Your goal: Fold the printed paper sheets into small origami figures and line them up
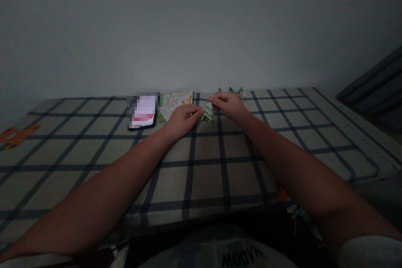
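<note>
A small piece of folded green-and-white printed paper [207,113] is held up between both hands over the checked tablecloth. My left hand [184,118] pinches its left edge between thumb and fingers. At its upper right corner, the fingertips of my right hand [230,106] are closed on it. Flat printed leaflets [176,99] in green, white and orange lie just behind my left hand. Beyond my right hand sit several folded green paper pieces [235,91], partly hidden by that hand.
A phone with a lit screen [144,111] lies left of the leaflets. The checked tablecloth [204,176] covers the table, which meets a plain wall [201,29] at the back. An orange patterned patch [19,136] is at far left. A dark slatted object [377,79] stands at right.
</note>
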Motion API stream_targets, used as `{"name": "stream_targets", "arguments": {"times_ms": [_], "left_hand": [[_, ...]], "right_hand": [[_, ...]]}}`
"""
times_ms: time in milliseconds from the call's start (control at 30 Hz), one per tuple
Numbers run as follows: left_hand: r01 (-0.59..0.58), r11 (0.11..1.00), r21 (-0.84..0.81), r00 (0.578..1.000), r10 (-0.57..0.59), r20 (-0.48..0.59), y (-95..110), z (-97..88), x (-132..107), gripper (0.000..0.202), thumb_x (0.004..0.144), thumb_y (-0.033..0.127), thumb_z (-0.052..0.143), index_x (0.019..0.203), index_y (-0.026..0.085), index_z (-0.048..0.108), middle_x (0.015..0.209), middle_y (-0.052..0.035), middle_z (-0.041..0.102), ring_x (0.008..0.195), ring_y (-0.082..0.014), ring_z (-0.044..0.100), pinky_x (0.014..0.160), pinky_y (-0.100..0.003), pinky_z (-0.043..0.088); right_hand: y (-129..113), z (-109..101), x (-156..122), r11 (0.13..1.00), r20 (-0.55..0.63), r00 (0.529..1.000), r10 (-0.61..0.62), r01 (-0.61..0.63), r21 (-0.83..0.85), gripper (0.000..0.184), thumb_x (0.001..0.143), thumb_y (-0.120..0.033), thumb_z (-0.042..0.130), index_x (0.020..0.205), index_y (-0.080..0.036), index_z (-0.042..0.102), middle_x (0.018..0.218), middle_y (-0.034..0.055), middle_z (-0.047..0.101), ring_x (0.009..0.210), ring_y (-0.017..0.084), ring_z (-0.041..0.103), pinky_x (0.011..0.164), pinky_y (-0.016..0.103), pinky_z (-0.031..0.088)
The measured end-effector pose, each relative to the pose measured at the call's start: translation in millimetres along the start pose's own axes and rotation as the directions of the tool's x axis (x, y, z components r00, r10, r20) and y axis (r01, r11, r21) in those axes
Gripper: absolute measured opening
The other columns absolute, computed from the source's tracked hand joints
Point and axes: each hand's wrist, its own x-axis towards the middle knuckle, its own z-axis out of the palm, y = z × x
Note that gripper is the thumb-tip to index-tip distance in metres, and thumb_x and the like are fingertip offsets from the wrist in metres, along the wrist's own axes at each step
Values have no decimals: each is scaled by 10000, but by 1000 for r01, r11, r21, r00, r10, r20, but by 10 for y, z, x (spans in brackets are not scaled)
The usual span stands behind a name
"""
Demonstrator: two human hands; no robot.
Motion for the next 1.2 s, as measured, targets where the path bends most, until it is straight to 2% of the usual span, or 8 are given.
{"name": "stream_targets", "arguments": {"times_ms": [233, 367, 433, 500, 667, 867, 1067, 1200], "left_hand": [[26, 999, -20, 1000, -26, 2, -3, -1, 0, 335, 909, 452, 567, 854, 199, 778, 845, -55, 749, 818, -203, 670, 745, -304, 472], [23, 1000, -6, 999, -24, -46, 0, -2, 4, 346, 912, 443, 559, 859, 191, 789, 838, -55, 761, 800, -201, 679, 741, -300, 487], [25, 1000, 11, 995, -24, -101, -12, 1, 6, 345, 915, 431, 554, 867, 187, 794, 858, -55, 772, 802, -198, 682, 750, -297, 499], [31, 999, 24, 988, -27, -151, -32, 4, 9, 334, 912, 421, 560, 879, 189, 798, 898, -56, 785, 818, -196, 688, 764, -295, 509], [23, 999, 47, 987, -15, -161, -63, 9, 17, 331, 917, 425, 570, 871, 194, 802, 872, -56, 787, 789, -192, 694, 740, -295, 511], [22, 998, 64, 986, -11, -167, -24, 4, 19, 336, 922, 423, 565, 842, 192, 796, 858, -55, 783, 801, -198, 698, 746, -299, 516], [67, 996, 55, 977, -55, -205, -42, -2, 9, 314, 930, 396, 556, 910, 193, 794, 870, -50, 772, 829, -200, 697, 786, -306, 526], [82, 996, 41, 975, -72, -209, -57, 4, 11, 324, 933, 414, 552, 868, 195, 781, 831, -44, 752, 822, -196, 687, 765, -297, 519]], "right_hand": [[-39, 36, -33, 979, -75, 987, -144, 131, -157, 375, 794, -528, 714, 686, -179, 627, 644, 1, 616, 643, 124, 555, 641, 276, 481], [7, 49, -11, 996, -70, 996, -54, 48, -73, 416, 769, -579, 716, 790, -164, 701, 696, 18, 663, 655, 131, 595, 651, 279, 516], [9, 41, -12, 999, -25, 1000, 10, -11, -32, 450, 751, -593, 727, 857, -156, 731, 745, 32, 695, 664, 136, 620, 656, 284, 538], [-11, 26, -26, 998, 25, 999, 38, -37, -59, 451, 735, -571, 750, 881, -144, 750, 742, 38, 704, 659, 138, 628, 645, 279, 536], [-58, -3, -57, 980, 61, 998, -10, 22, -198, 385, 789, -497, 717, 832, -116, 754, 645, 32, 667, 630, 134, 597, 614, 267, 478], [-29, 26, -29, 971, 15, 996, -84, 85, -223, 327, 794, -452, 709, 806, -126, 737, 731, 46, 705, 684, 136, 600, 660, 273, 473], [-14, -1, -27, 985, 87, 996, 24, -9, -172, 428, 785, -533, 710, 880, -118, 759, 731, 54, 708, 657, 135, 610, 637, 271, 487], [-9, -13, -26, 980, 104, 994, 11, 10, -196, 419, 765, -531, 734, 840, -119, 759, 705, 49, 700, 658, 139, 616, 627, 266, 478]]}}
